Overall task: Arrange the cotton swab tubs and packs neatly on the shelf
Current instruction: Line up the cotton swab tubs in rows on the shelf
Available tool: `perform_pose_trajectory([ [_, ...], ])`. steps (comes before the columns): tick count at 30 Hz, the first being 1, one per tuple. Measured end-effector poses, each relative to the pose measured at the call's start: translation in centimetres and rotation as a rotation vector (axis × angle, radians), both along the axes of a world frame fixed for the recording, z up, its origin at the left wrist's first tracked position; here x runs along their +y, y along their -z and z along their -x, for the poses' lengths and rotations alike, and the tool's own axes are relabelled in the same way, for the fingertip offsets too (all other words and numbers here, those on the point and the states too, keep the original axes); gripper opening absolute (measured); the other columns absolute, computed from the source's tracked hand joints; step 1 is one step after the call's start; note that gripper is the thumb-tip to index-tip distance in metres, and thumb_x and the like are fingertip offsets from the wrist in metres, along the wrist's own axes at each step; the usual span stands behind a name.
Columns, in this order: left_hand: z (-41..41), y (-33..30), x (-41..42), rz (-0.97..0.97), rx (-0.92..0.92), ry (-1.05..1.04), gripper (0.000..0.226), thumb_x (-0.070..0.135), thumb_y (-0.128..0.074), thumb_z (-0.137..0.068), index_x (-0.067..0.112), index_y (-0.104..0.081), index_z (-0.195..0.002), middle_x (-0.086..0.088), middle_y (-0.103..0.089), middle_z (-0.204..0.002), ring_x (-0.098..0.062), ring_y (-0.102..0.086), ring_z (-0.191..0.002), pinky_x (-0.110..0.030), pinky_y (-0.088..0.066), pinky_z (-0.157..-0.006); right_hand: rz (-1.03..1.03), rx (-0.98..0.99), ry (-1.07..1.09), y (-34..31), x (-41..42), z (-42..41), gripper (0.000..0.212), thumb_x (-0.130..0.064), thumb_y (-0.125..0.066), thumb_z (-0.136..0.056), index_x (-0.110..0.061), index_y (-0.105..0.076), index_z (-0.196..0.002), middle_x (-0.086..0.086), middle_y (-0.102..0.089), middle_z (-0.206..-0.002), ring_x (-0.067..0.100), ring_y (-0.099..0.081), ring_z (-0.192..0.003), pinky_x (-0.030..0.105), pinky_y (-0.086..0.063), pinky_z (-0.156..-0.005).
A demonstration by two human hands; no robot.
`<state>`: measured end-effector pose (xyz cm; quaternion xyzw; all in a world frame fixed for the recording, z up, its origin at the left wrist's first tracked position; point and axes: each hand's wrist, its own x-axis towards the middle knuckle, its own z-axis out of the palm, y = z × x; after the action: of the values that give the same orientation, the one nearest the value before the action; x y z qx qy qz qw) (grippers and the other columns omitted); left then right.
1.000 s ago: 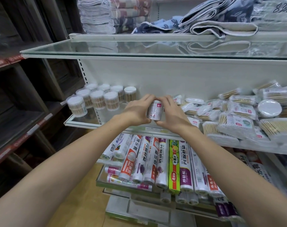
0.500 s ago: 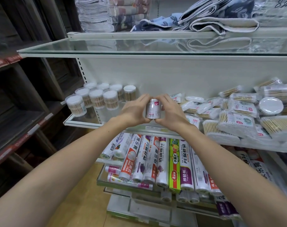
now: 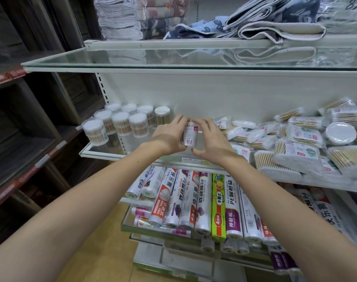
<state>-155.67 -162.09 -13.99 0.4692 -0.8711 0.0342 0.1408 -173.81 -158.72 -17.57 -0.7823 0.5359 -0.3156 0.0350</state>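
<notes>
Here the left hand (image 3: 169, 137) holds a labelled swab tub (image 3: 190, 134) in a curled grip above the shelf (image 3: 104, 152); the right hand (image 3: 211, 142) seems to touch it, fingers loosely bent.

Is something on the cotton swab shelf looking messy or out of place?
Yes. The flat swab packs on the right lie in a loose heap, overlapping at mixed angles, while the tubs on the left stand upright in rows. One round tub lies tipped among the packs.

tubs (image 3: 120, 124) on shelf (image 3: 104, 152) left | packs (image 3: 295, 139) right | hands (image 3: 190, 137) between, before shelf
</notes>
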Motion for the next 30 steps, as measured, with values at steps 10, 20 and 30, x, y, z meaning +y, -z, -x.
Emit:
perform_pose_trajectory([
  [10,-0.7,0.1,-0.4,-0.096,0.202,0.050,0.097,0.042,-0.087,-0.067,0.026,-0.032,-0.146,0.009,-0.039,-0.144,-0.025,-0.061,-0.111,-0.041,-0.051,-0.085,-0.061,-0.181,0.070,0.0,-0.6,0.0,0.078,-0.033,-0.084,-0.070,-0.024,-0.040,-0.134,-0.004,-0.055,-0.125,0.013,-0.053,-0.104,0.033,-0.048,-0.089],
  [20,-2.6,-1.1,0.1,-0.022,-0.082,-0.119,0.082,0.034,-0.077,-0.075,0.024,-0.030,-0.141,0.000,-0.030,-0.139,-0.031,-0.058,-0.081,-0.037,-0.041,-0.062,-0.017,-0.046,-0.033,-0.6,-1.9,-2.4,0.092,-0.037,-0.077,-0.072,-0.025,-0.029,-0.149,-0.001,-0.036,-0.146,0.018,-0.035,-0.133,0.033,-0.031,-0.114],
  [30,-5.2,-0.7,-0.6,0.011,-0.243,-0.171,0.086,0.043,-0.072,-0.085,0.016,-0.022,-0.150,-0.003,-0.022,-0.153,-0.031,-0.061,-0.101,-0.038,-0.045,-0.064,0.047,0.198,-0.023,-0.4,-4.6,-6.1,0.073,-0.013,-0.076,-0.077,-0.018,-0.040,-0.140,0.000,-0.047,-0.141,0.026,-0.047,-0.120,0.038,-0.037,-0.101],
])
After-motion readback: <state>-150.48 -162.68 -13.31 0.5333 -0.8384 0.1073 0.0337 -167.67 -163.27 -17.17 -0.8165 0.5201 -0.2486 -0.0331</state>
